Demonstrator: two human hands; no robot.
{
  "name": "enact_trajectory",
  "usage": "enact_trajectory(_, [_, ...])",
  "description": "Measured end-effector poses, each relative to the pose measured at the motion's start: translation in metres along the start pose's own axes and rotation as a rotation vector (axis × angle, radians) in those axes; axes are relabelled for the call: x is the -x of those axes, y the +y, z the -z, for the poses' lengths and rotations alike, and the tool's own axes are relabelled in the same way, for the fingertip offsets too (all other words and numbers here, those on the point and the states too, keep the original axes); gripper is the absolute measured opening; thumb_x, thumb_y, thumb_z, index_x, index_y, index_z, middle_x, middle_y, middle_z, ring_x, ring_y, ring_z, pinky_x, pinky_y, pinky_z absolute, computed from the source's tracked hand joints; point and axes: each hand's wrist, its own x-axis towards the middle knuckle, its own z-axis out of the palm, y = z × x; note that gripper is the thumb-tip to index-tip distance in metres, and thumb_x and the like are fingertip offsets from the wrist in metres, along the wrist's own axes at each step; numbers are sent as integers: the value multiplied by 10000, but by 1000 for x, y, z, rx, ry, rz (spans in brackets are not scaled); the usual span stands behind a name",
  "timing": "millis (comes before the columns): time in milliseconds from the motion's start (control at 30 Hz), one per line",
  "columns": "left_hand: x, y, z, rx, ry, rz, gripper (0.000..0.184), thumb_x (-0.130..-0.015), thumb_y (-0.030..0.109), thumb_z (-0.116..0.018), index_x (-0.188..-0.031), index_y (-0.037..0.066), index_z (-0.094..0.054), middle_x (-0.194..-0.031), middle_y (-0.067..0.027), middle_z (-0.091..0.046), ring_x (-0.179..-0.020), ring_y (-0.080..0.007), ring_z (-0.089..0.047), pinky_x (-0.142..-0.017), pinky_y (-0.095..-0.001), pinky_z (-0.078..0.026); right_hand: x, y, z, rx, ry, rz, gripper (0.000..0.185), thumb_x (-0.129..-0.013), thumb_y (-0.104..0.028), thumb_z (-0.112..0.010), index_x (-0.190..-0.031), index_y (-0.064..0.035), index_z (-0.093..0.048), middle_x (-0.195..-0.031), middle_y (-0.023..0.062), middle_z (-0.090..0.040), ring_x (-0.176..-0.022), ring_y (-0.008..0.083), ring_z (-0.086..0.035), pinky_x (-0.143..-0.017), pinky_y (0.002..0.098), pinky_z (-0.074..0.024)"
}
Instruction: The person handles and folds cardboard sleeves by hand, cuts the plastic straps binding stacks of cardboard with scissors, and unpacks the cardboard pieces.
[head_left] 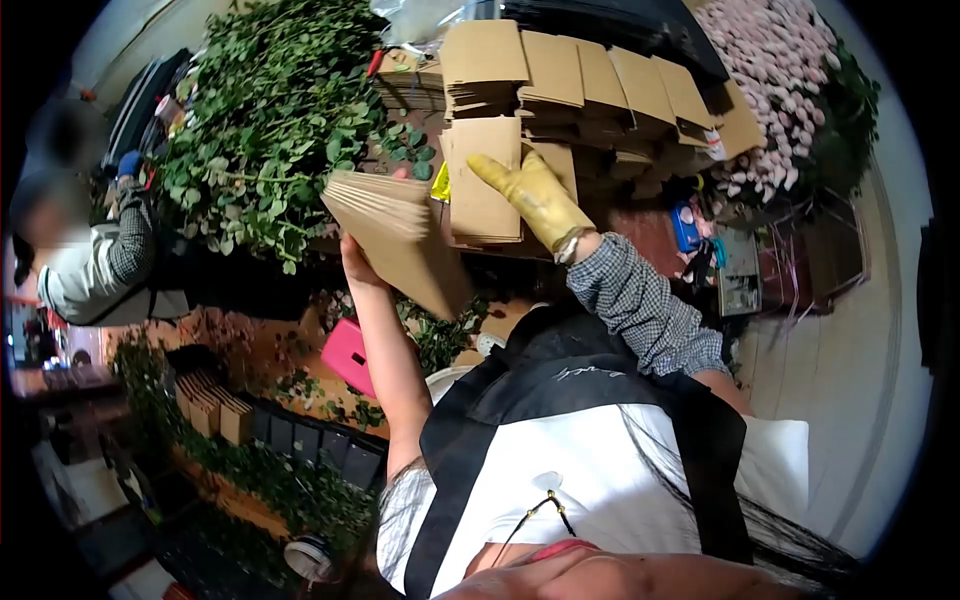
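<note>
At the table (pixel 645 240), left hand (pixel 357 262) grips a cardboard stack (pixel 400 245); gloved right hand (pixel 535 200), spread, touches another (pixel 485 205).

A thick bundle of brown cardboard pieces (pixel 402 242) sits tilted in the left hand (pixel 357 260) by the near edge of the bench (pixel 650 235), its upper edges fanned slightly apart, its lower end blurred. Just right of it, a neat stack of matching brown cardboard (pixel 485 195) stands at that same edge, its plain top partly covered by the yellow-gloved right hand (pixel 535 200).
</note>
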Motion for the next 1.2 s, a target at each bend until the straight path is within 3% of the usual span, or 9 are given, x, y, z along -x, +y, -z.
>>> enact_trajectory(167, [-30, -28, 24, 140, -46, 210, 888, -929, 712, -437, -1585, 136, -279, -1630, -285, -175, -1480, -392, -287, -1200, -475, -251, 13, -24, -10, 433, 278, 157, 864, -850, -351, -794, -1475, 56, -357, -1333, 266, -588, -1212, 330, -598, -1025, 364, -482])
enact_trajectory(467, [-37, -23, -20, 10, 31, 140, 857, -918, 732, -461, -1599, 252, -263, -1596, -342, -198, -1472, -470, -271, -1192, -488, -300, 9, -25, 29, 93, 115, -15, 948, -919, -479, -689, -1583, -26, -187, -1576, 253, -333, -1451, 350, -369, -1192, 428, -338])
enact_trajectory(600, [-19, -13, -4, 144, 9, 117, 869, -922, 721, -461, -1591, 194, -284, -1635, -294, -133, -1517, -419, -187, -1243, -503, -146, 64, -31, 53, 261, 257, 619, 451, -963, -349, -643, -1285, -35, -607, -1257, 186, -660, -1163, 288, -645, -983, 393, -514])
enact_trajectory(733, [-11, -7, -3, 161, 145, 73, 309, -1016, 498, -519, -1156, 285, -694, -1644, -286, -75, -1533, -447, -58, -1244, -559, -101, 115, -5, 26, 432, -374, 435, 304, -964, -293, -619, -1140, -52, -677, -1137, 162, -706, -1062, 313, -681, -917, 401, -543])
enact_trajectory(900, [-5, -12, 14, 163, -67, -41, 451, -1024, 499, -508, -1358, 211, -604, -1633, -306, -102, -1534, -443, -64, -1246, -543, -120, 84, 85, -29, 441, -548, 554, 573, -942, -297, -645, -1454, -90, -493, -1252, 243, -650, -1132, 396, -638, -979, 436, -508])
enact_trajectory(1000, [17, 5, -13, 349, 11, 68, 590, -1003, 528, -524, -1473, 173, -496, -1613, -325, -164, -1516, -449, -152, -1242, -522, -161, 52, 52, -21, 457, -500, 112, 616, -952, -335, -650, -1472, -63, -462, -1244, 228, -666, -1146, 364, -647, -975, 395, -514])
enact_trajectory(1033, [34, 8, 1, 246, -79, 99, 709, -988, 559, -517, -1541, 132, -393, -1593, -270, -287, -1472, -400, -304, -1210, -505, -266, 62, 15, -3, 377, -609, -52, 643, -964, -376, -636, -1477, -37, -448, -1286, 212, -654, -1164, 343, -645, -1003, 380, -503])
enact_trajectory(1100, [94, 16, 42, -235, 572, 109, 748, -983, 536, -550, -1544, 79, -361, -1525, -111, -464, -1363, -295, -482, -1128, -469, -410, 64, 33, 11, 237, -709, 136, 654, -980, -402, -597, -1486, -21, -431, -1453, 212, -527, -1310, 320, -537, -1096, 352, -431])
enact_trajectory(1200, [112, 61, -1, -668, 226, 421, 862, -870, 568, -735, -1438, -16, -453, -1331, -94, -580, -1211, -200, -544, -1009, -360, -444, 67, 25, 42, 81, -929, 200, 679, -1021, -452, -537, -1498, 7, -387, -1496, 232, -457, -1404, 304, -431, -1166, 362, -346])
